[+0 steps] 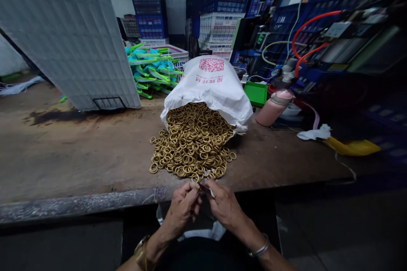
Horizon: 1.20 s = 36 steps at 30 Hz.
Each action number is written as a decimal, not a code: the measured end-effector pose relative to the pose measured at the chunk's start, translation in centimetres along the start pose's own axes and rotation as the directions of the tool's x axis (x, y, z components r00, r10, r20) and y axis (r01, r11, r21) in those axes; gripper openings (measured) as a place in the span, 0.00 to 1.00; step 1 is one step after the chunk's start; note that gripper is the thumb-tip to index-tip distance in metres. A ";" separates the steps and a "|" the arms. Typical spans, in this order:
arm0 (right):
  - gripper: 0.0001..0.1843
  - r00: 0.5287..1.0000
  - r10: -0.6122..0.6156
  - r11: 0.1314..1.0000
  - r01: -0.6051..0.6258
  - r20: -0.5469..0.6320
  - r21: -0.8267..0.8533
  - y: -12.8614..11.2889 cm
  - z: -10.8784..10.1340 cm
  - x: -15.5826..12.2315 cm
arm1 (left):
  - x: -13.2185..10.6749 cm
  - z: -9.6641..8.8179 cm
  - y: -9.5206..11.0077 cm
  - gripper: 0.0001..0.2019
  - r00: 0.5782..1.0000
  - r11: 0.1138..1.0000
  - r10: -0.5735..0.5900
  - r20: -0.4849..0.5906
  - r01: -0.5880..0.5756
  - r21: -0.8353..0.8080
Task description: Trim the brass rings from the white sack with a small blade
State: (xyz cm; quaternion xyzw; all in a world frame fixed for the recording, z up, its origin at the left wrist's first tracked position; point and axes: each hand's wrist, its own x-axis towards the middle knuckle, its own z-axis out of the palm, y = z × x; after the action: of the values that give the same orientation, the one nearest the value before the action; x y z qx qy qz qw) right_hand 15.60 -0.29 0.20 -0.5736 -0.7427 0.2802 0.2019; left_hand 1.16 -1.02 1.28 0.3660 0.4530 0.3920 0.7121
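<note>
From the head camera, both hands are low at the near edge of the bench. The left hand (182, 205) and the right hand (224, 205) are curled nearly closed, fingertips meeting on a small piece (207, 189) pinched between them. It is too small to tell what it is. It sits just off the bench edge, right below the nearest rings. There is a watch (141, 252) on the left wrist and a bangle (260, 249) on the right.

The bench (79, 156) is worn brown and stained dark toward the far left, with a dull metal lip along the front. In the middle a white bag (213, 84) lies on its side, and a heap of brass rings (192, 142) spills from its mouth toward the hands. To its right are a green tray (257, 93), a pink bottle (273, 108) on its side, a white rag (314, 133) and something yellow (352, 147).

A grey panel (70, 29) leans on the left. Behind it, green and blue parts (149, 70) fill a basket. Blue crates (149, 8) and a white crate (219, 27) are stacked at the back, and red hoses (305, 38) loop over a machine on the right – a dim, crowded room.
</note>
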 end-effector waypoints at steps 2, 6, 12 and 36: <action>0.16 0.999 -0.011 0.994 0.014 0.030 -0.111 0.0 0.1 -0.1 | 0.1 0.1 0.2 0.15 1.000 0.999 0.004 -0.021 -0.003 0.037; 0.15 0.999 0.015 0.978 -0.005 0.049 -0.207 -0.1 0.2 0.1 | 0.2 0.2 0.4 0.14 0.999 0.995 0.007 -0.050 -0.002 0.103; 0.16 0.997 0.056 0.951 -0.035 0.060 -0.308 -0.5 -0.3 0.0 | -0.3 0.4 0.5 0.16 0.998 0.992 -0.014 -0.064 0.022 0.123; 0.08 0.823 0.413 0.748 -0.551 -0.391 -0.371 9.6 -5.9 6.8 | 0.5 -0.3 0.0 0.10 0.960 0.892 -0.211 0.183 0.265 -0.365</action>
State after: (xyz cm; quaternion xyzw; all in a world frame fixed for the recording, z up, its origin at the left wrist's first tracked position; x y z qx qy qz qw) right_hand 24.61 9.19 -1.65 -0.8124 -0.5752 0.0501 0.0815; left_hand 1.03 -0.54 1.04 0.1865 0.3577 0.3568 0.8426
